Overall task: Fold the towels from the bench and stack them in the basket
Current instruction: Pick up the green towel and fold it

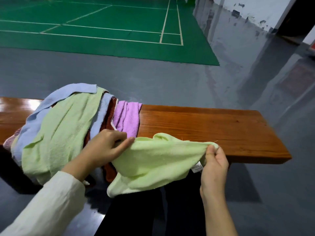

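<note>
A light green towel [158, 160] hangs stretched between my two hands in front of the wooden bench [213, 126]. My left hand [104, 147] pinches its left top corner, and my right hand [214, 166] pinches the right top corner, beside a small white label. The towel's lower part droops over my dark trousers. On the bench's left half lies a heap of towels: another light green one [58, 133], a pale blue one [75, 90], a purple one [127, 116] and a brown one [110, 116] partly buried. No basket is in view.
The bench's right half shows bare glossy wood. Grey floor [153, 77] lies beyond it, then a green sports court [102, 23] with white lines. A scuffed wall [255, 12] and a dark doorway stand at the far right.
</note>
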Action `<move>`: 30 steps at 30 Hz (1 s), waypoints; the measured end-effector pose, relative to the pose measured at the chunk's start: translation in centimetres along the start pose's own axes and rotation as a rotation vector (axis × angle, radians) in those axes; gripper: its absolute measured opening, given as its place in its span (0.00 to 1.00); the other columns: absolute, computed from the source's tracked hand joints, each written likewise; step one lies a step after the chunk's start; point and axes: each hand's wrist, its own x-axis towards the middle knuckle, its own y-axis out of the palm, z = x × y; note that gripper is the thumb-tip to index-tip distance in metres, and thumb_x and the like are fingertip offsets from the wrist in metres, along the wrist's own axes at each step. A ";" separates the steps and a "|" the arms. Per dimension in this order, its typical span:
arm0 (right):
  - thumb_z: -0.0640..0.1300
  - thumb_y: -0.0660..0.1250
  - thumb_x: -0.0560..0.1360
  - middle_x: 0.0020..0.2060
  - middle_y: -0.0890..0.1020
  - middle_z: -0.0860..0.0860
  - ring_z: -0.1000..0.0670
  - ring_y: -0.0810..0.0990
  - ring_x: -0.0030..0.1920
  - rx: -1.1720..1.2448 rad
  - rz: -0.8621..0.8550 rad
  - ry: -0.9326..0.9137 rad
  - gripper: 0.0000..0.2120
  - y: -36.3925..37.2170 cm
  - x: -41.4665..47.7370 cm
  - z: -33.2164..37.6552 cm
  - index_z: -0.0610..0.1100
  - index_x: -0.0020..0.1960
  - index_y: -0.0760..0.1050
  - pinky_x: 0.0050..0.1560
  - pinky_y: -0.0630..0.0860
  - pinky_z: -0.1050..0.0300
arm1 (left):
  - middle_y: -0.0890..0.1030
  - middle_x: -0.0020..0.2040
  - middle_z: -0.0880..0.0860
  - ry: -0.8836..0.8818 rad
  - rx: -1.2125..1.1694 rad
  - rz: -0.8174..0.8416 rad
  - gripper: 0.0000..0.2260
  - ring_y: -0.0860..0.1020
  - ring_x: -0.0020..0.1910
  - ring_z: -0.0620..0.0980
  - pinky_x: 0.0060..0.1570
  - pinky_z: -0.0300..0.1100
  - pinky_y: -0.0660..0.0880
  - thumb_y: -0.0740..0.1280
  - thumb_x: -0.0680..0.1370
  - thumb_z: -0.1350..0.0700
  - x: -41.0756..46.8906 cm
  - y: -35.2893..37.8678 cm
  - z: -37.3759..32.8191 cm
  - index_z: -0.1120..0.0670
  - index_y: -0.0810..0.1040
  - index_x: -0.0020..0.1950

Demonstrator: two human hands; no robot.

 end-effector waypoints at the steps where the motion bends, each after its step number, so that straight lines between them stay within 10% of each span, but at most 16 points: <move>1: 0.43 0.57 0.82 0.34 0.77 0.54 0.61 0.73 0.34 -0.015 0.012 -0.023 0.13 0.0 0.1 0.0 0.45 0.41 0.73 0.37 0.71 0.67 | 0.66 0.25 0.50 -0.003 0.086 0.006 0.25 0.67 0.26 0.46 0.29 0.45 0.66 0.52 0.78 0.37 0.2 -0.2 0.6 0.52 0.65 0.29; 9: 0.42 0.56 0.82 0.37 0.76 0.50 0.53 0.72 0.40 -0.016 0.034 -0.127 0.13 0.7 2.7 1.3 0.47 0.40 0.72 0.42 0.71 0.58 | 0.63 0.20 0.51 0.067 0.283 0.034 0.27 0.63 0.23 0.49 0.37 0.39 0.60 0.50 0.79 0.40 1.9 -3.5 3.4 0.56 0.76 0.32; 20: 0.40 0.57 0.82 0.36 0.74 0.50 0.55 0.70 0.38 -0.058 0.188 -0.173 0.13 1.2 7.6 3.2 0.46 0.40 0.71 0.40 0.68 0.61 | 0.65 0.20 0.52 0.023 0.416 -0.049 0.26 0.64 0.20 0.48 0.24 0.43 0.60 0.49 0.76 0.36 1.1 -7.3 3.9 0.51 0.60 0.25; 30: 0.41 0.56 0.82 0.33 0.74 0.53 0.60 0.71 0.32 -0.077 0.252 -0.138 0.14 0.5 9.1 4.0 0.45 0.39 0.73 0.33 0.69 0.68 | 0.76 0.32 0.45 0.054 0.462 -0.026 0.20 0.75 0.31 0.49 0.29 0.44 0.72 0.51 0.76 0.41 1.3 -10.2 4.1 0.48 0.76 0.35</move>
